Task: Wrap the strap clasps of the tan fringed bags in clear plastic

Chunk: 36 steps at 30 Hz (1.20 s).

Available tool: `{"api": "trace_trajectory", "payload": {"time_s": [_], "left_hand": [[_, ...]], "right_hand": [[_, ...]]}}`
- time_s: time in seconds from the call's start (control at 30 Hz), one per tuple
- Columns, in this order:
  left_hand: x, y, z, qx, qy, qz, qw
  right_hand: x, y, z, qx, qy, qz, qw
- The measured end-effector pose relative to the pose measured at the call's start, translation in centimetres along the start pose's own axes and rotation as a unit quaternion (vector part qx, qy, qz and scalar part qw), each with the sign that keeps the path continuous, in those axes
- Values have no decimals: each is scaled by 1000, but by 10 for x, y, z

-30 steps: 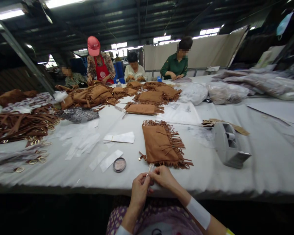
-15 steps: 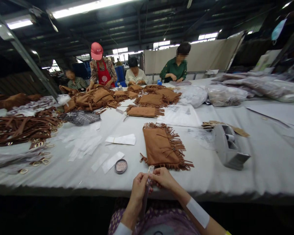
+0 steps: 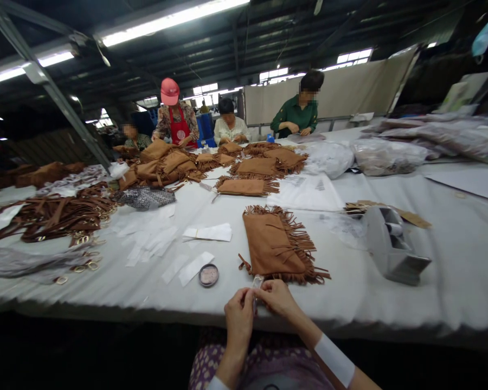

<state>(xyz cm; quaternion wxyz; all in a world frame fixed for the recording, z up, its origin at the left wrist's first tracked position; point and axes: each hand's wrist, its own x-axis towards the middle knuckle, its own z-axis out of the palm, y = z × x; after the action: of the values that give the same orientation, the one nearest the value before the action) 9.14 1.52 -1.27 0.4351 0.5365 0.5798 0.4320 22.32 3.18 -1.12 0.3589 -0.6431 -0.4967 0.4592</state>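
At the table's near edge, my left hand (image 3: 238, 314) and my right hand (image 3: 277, 298) meet, fingertips pinched together. Both are closed on a plastic-wrapped strap (image 3: 257, 281); its clear end pokes up between the fingers, and most of its length is hidden by my hands. Just beyond them lies a brown fringed bag (image 3: 274, 244), flat on the white cloth. A small round tin (image 3: 209, 275) with a pale pinkish inside sits to the left of my hands. White paper strips (image 3: 196, 268) lie beside the tin, and a banded stack of strips (image 3: 208, 232) is farther back.
A grey tape dispenser (image 3: 394, 244) stands at right. Brown straps (image 3: 65, 211) and wrapped straps (image 3: 32, 262) heap up at left. More fringed bags (image 3: 171, 162) pile farther back, with several co-workers behind them. Plastic-wrapped bundles (image 3: 390, 154) lie at back right.
The view has shifted slightly, so the scene sits a little farther right. Both hands stay together on the strap; its lower part, seen hanging below the left hand before, is now mostly hidden.
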Motion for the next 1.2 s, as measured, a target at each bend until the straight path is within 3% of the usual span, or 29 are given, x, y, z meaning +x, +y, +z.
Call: {"api": "trace_trajectory", "payload": {"time_s": [0.1,0.23,0.53,0.63,0.87,0.97,1.07,1.2], "left_hand": [[5,2,1,-54,-36,-63,996],[9,1,2,-188,-75,-171,964],[15,1,-1,-263,-123,-234,928],[14,3,2,-270,-126,-234,925],[11,5,6,-298,-83,-217,926],[10,4,7,-292,-52,-199,934],[7,4,10,-249,-32,-171,953],[1,5,13,-224,-40,-120,966]], "right_hand": [[1,0,0,5,-1,3,1000],[-1,-3,-3,44,-32,-9,998],[-11,-7,-18,140,-124,-45,981],[-12,-5,-13,120,-97,-44,987],[-11,1,4,29,45,-36,998],[-13,6,2,64,87,16,994],[-15,9,1,156,45,39,986],[-16,6,5,239,-14,-10,971]]}}
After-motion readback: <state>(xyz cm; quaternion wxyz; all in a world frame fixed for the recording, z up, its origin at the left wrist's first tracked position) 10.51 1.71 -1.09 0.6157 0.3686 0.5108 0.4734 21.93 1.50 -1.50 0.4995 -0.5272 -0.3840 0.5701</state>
